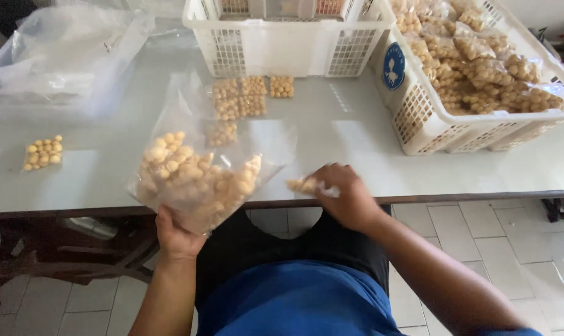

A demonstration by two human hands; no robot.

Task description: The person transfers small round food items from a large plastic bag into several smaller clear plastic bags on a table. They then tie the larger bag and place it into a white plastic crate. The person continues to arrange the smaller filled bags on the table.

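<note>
My left hand [177,235] grips from below a large clear plastic bag [198,174] full of small round yellow snack balls, held at the table's near edge. My right hand [344,196] is closed around a small clear packet of the same snack balls [303,185], just over the table's front edge. Several small filled packets [244,99] lie flat in rows on the white table [356,143] beyond the big bag. One more small packet [43,153] lies alone at the far left.
A white lattice basket [288,46] stands at the back centre. A second white basket [431,118] at the right is heaped with filled packets. Clear plastic sheeting over a box [58,56] sits at the back left. Tiled floor lies below.
</note>
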